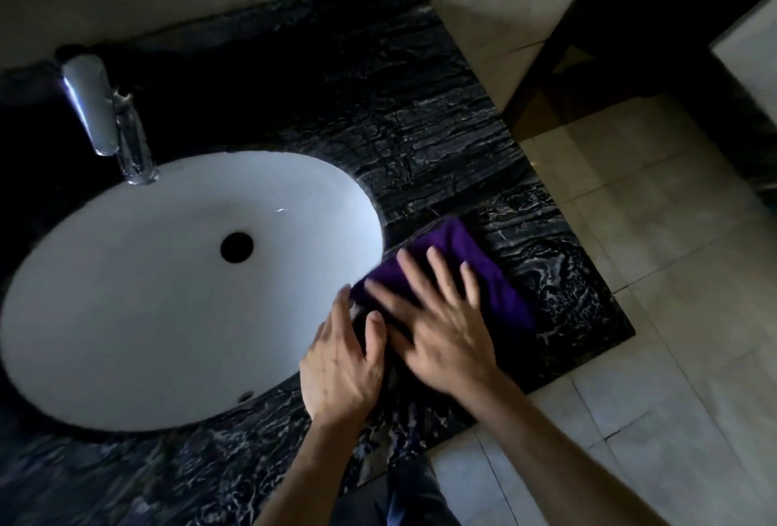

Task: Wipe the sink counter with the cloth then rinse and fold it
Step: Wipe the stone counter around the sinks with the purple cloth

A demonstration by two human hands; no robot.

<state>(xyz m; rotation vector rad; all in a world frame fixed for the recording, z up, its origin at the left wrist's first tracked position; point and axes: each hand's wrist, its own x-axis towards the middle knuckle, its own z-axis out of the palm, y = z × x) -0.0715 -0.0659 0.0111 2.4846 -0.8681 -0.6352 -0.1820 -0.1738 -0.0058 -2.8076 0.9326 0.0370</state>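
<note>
From my remote seat I look down first at the sink [126, 315]: a white oval basin, smooth and glossy, sunk under the edge of the desk [420, 126]. I see nothing lying in it; only the dark round drain hole [236, 247] shows near its middle, and a small overflow slot low on its near wall. A chrome faucet [101, 109], tubular and shiny, stands at the far left rim with its spout leaning over the basin.

The desk is black stone with pale, wavy veins, polished and flat, ending in a straight edge on the right above a floor of pale square tiles [651, 252].

The cloth [475, 265] is deep purple, soft and matte, folded into a thick rectangular pad. It lies on the desk just right of the basin, near the front right corner, one end almost at the basin's rim.

My right hand [441, 315] lies flat on the cloth, fingers straight and spread, palm pressing down; it is a little blurred. My left hand [340, 361] sits just beside it at the basin's edge, fingers loosely bent, its fingertips at the near left end of the cloth; whether they pinch the fabric or only touch it, I cannot tell. The two hands are close together, almost touching.
</note>
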